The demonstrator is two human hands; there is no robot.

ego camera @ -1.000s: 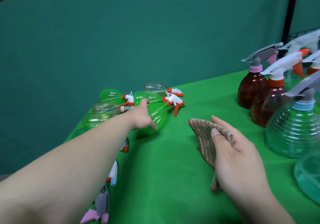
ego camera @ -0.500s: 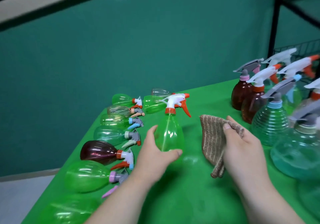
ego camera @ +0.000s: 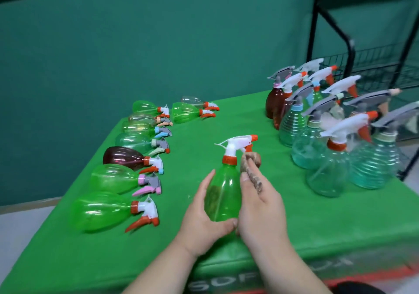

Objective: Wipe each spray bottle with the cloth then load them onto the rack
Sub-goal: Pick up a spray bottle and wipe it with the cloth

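- L hand [ego camera: 201, 216] grips the green spray bottle [ego camera: 223, 200] low on its body. The thumb [ego camera: 210, 176] lies straight up the left side and the fingers curl under the base, w/ one fingertip [ego camera: 233, 222] showing at the bottom right.
- R hand [ego camera: 263, 209] presses a brown ribbed cloth [ego camera: 252, 164] to the bottle's right shoulder, thumb tip touching the plastic. The other R fingers are hidden behind bottle and cloth, so can't tell how spread they are.
- Cloth bunches up next to the orange collar, and a brownish patch shows thru the green plastic.
- Bottle is upright, tilted a bit, white trigger head w/ orange nozzle pointing right. It's held over the green table cover [ego camera: 294, 225], near the front edge, between the two groups.
- Lying bottles [ego camera: 108, 209] are in a row on the left, mostly green, plus one brown and a few clear.
- Standing bottles [ego camera: 328, 175] are clustered on the right, just in front of the black wire rack [ego camera: 371, 66].
- No labels readable on any bottle.
- White lettering [ego camera: 217, 282] below the cover's front edge reads "SOF"; the rest is too blurred.
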